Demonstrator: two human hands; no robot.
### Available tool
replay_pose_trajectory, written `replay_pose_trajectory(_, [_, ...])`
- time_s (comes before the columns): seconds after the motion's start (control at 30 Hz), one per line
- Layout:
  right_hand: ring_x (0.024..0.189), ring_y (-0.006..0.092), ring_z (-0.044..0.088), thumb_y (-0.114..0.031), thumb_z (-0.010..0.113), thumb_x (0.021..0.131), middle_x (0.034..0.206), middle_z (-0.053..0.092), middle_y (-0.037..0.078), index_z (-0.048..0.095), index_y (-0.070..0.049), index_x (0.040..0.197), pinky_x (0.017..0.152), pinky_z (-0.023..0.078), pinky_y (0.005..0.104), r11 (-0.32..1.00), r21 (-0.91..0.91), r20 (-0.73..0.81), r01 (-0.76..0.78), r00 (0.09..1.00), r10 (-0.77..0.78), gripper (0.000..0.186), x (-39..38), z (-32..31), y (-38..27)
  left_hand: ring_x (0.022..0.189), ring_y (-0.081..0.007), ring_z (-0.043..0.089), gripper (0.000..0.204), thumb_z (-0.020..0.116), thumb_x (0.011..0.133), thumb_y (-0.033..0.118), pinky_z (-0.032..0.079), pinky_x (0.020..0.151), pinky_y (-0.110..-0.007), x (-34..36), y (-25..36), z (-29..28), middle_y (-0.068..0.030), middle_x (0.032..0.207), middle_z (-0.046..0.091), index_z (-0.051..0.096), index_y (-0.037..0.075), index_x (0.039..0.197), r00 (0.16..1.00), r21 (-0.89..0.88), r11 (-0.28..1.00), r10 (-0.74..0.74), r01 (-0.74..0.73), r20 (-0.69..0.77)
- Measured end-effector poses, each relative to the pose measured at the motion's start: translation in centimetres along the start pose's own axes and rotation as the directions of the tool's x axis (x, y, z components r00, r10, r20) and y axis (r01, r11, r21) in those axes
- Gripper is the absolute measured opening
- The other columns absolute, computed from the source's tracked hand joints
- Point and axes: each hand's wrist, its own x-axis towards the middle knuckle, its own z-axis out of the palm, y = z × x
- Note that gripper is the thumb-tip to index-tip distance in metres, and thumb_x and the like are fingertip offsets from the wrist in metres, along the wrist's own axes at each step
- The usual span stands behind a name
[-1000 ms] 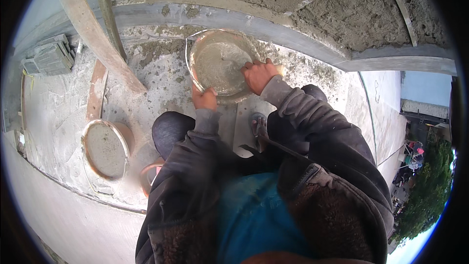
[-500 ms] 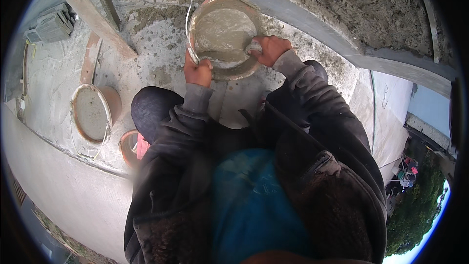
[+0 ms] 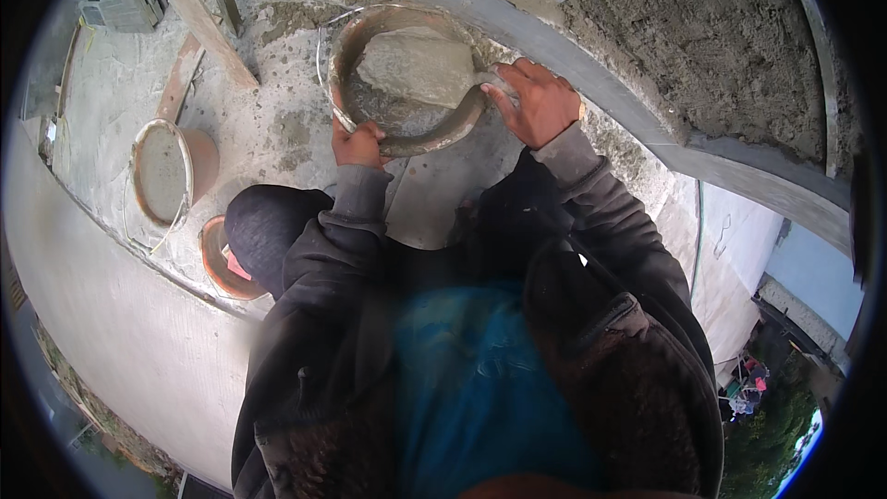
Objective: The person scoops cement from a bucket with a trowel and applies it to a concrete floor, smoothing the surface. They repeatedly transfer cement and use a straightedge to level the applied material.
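Observation:
A reddish-brown bucket [image 3: 434, 142], its inside smeared with wet grey mortar, is in front of my knees. My left hand [image 3: 358, 145] is closed on its near-left rim, by the white bail handle [image 3: 321, 65]. My right hand [image 3: 540, 106] is at the right rim, thumb and fingers closed around the mortar-coated handle end of what looks like a trowel [image 3: 416, 65]. Its broad, flat grey blade lies inside the bucket, covered with mortar, so its outline is partly hidden. The bucket seems tilted.
To the left stand a second bucket [image 3: 189, 166] of grey mortar and a smaller orange bucket [image 3: 214, 254] with something pink inside. A wooden board [image 3: 199, 9] leans beyond them, near stacked grey tiles [image 3: 125, 7]. A low ledge [image 3: 628, 97] curves along the far right.
The bucket has tilted and shifted slightly left, and its mortar sits differently. My left hand has moved slightly down and left; my right hand has moved right, its fingers less tightly curled.

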Motion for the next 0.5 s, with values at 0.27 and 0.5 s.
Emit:
replay_pose_trajectory(0.27, [0.087, 0.0272, 0.069, -0.040, 0.068, 0.089, 0.095, 0.070, 0.005, 0.071, -0.012, 0.102, 0.073, 0.053, 0.0420, 0.957, 0.288, 0.153, 0.030, 0.985, -0.077, 0.031, 2.7, -7.8, -0.6, 0.077, -0.0180, 0.061, 0.089, 0.041, 0.071, -0.009, 0.061, 0.054, -0.035, -1.9, -0.8, -1.4, -0.0057, 0.106, 0.056, 0.033, 0.024, 0.153, 0.996, -0.044, 0.999, 0.009, -0.013, -0.090])
replay_pose_trajectory(0.5, [0.085, 0.0280, 0.069, -0.046, 0.063, 0.094, 0.091, 0.072, 0.009, 0.072, -0.008, 0.106, 0.076, 0.052, 0.0394, 0.898, 0.382, 0.497, -0.216, 0.868, -0.003, 0.040, 12.7, -4.5, 11.8, 0.076, -0.0157, 0.057, 0.088, 0.043, 0.072, -0.010, 0.057, 0.053, -0.031, -4.0, 0.1, -1.6, -0.0051, 0.110, 0.057, 0.034, 0.022, 0.153, 0.993, -0.004, 0.999, -0.038, 0.038, -0.108])
